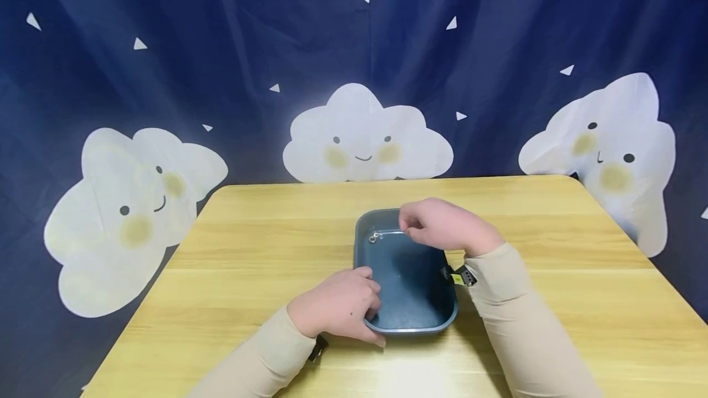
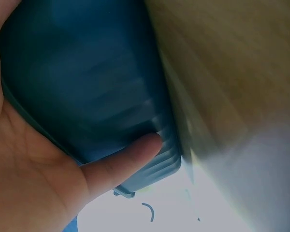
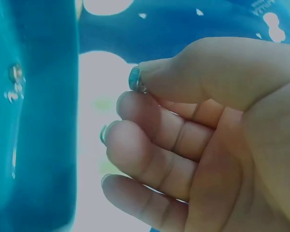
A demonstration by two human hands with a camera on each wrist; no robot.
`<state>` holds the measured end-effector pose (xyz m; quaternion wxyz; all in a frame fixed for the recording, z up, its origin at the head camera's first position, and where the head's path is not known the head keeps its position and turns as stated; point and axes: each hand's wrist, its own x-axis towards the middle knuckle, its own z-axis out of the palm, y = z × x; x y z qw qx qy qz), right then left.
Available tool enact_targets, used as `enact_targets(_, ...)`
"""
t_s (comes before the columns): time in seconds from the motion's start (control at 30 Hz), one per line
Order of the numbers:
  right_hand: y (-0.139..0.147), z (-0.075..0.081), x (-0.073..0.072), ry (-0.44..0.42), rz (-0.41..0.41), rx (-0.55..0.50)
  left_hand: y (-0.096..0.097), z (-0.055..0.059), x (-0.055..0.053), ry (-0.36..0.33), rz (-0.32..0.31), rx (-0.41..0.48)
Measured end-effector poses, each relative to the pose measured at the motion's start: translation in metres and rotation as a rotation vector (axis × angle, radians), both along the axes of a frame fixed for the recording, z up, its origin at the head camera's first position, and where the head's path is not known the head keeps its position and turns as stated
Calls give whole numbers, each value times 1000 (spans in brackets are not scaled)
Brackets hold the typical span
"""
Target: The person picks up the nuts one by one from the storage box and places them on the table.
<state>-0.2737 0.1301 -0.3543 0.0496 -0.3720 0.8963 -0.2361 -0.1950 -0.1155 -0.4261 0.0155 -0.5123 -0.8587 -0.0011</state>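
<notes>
A dark blue rectangular tub (image 1: 412, 287) with rounded corners rests on the table. My left hand (image 1: 345, 306) grips its near left corner, fingers over the rim and thumb (image 2: 130, 154) against the ribbed outer wall. Above the tub's far right part, my right hand (image 1: 439, 223) pinches a small silvery ring-like piece with a teal face (image 3: 135, 79) between thumb and fingertips; the fingers hide much of it. Inside the tub, near the far left corner, lie small shiny silver ring-like pieces (image 1: 373, 238), seen also in the right wrist view as shiny pieces (image 3: 15, 75).
The light wood table (image 1: 265, 244) extends around the tub on all sides. Behind its far edge hangs a dark blue curtain (image 1: 332, 29) with smiling white clouds (image 1: 365, 134) and small white triangles. A black strap (image 1: 463, 276) is on the right wrist.
</notes>
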Motion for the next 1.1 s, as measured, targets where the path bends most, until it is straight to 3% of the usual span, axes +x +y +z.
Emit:
enact_targets(0.2, 23, 5, -2, -28, -83, 20, 0, 0, 0, -14, 17, -6)
enact_targets(0.4, 48, -3, -10, -31, -154, 63, 1, 1, 1, -13, 29, -20)
enact_targets(0.8, 85, -14, -23, -177, -234, 128, 0, 1, 1, 2, 22, -17)
enact_targets(1.0, 97, -26, -28, -282, -262, 148, 0, 2, 2, 10, 11, -15)
enact_targets(1.1, 100, -34, -32, -295, -260, 159, 0, 2, 2, 11, 10, -11)
